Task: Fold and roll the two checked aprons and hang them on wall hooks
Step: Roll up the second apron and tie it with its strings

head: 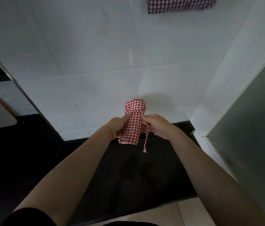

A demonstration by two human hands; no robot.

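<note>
Head view. The left hand grips the rolled red checked apron from its left side, fingers curled behind the roll and thumb pressed against the strap band that circles it. The right hand is curled on the right side of the roll and pinches the strap, whose free end hangs down below and between the two hands. The roll is held in the air in front of the white tiled wall, between both hands.

Orientation: the long axis of the roll runs roughly vertical in this view, tilted slightly, with the upper end above the hands near the wall and the lower open edge down toward the left wrist.

The dark checked apron hangs on the wall well above the right hand; its hook is not visible.

Risk assessment: the strap appears wrapped but not secured. If the right hand loses tension, the band is likely to slacken and the roll to unwind. A loose left thumb would let the wrap slide off the upper end.
</note>
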